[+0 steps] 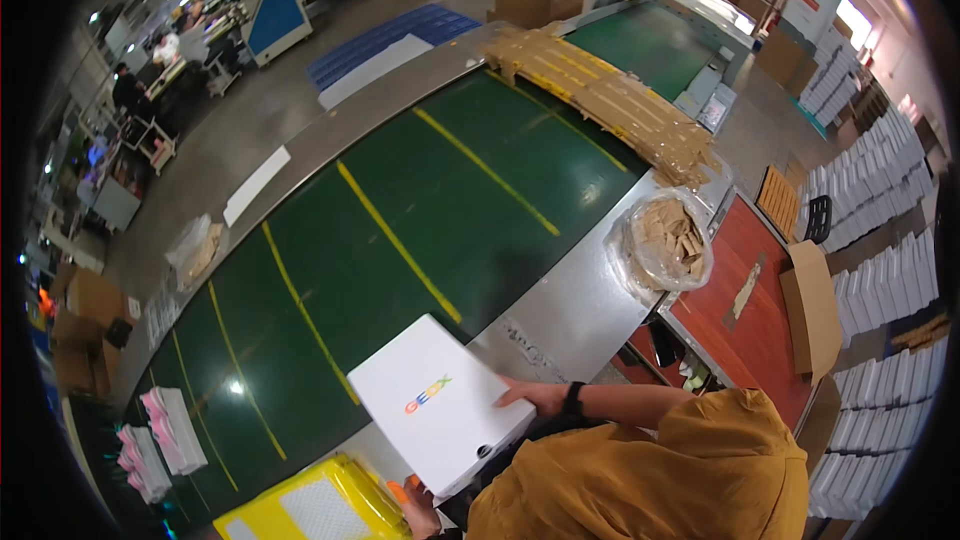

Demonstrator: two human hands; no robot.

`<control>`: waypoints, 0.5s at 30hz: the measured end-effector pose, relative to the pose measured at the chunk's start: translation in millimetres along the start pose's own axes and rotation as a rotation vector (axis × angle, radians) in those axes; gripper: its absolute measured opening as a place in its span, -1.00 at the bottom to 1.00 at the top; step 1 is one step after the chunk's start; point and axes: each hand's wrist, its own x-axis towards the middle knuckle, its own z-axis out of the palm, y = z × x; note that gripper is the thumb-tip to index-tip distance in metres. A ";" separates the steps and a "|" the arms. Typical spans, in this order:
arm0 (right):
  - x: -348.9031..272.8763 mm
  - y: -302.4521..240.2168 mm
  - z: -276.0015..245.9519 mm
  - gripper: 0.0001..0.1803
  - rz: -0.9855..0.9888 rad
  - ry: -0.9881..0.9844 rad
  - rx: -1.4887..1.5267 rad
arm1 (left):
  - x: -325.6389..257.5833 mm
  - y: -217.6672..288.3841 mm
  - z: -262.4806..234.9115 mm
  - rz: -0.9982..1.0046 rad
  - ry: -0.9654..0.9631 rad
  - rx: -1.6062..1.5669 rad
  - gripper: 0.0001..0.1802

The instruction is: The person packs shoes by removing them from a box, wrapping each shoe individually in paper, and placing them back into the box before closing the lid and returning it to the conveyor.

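A white shoebox [430, 380] with coloured lettering on its lid and a small round hole is held tilted above the near edge of the green conveyor belt [350, 250]. My right hand [535, 396] grips its right side, thumb over the lid and the other fingers hidden beneath. At the box's near lower corner is my left hand [418, 508], with orange coverings on the fingertips; its fingers are partly hidden against the box. Just left of that hand lies a yellow plastic container [315, 502] with white mesh-like panels.
Open white boxes with pink paper [172, 428] sit at the belt's left end. A clear bag of brown paper pieces [668, 240] stands on the metal edge. Right of it are a red tabletop [745, 295], an open carton [812, 310] and stacked white boxes [885, 280].
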 end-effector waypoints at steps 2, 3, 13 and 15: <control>-46.4 -17.6 -26.7 -0.29 0.046 0.208 0.312 | 15.5 39.2 61.4 0.039 -0.044 0.104 -0.08; -62.3 -19.9 -43.8 -0.38 -0.113 0.298 0.299 | 19.2 55.0 90.0 0.080 -0.044 0.195 -0.11; -202.6 -349.1 -175.4 0.06 -0.875 0.539 0.204 | 14.8 66.8 142.1 0.034 0.001 0.185 -0.40; -172.0 -384.6 -174.7 0.10 -0.959 0.935 0.422 | 13.0 65.1 136.0 0.007 0.105 0.192 -0.55</control>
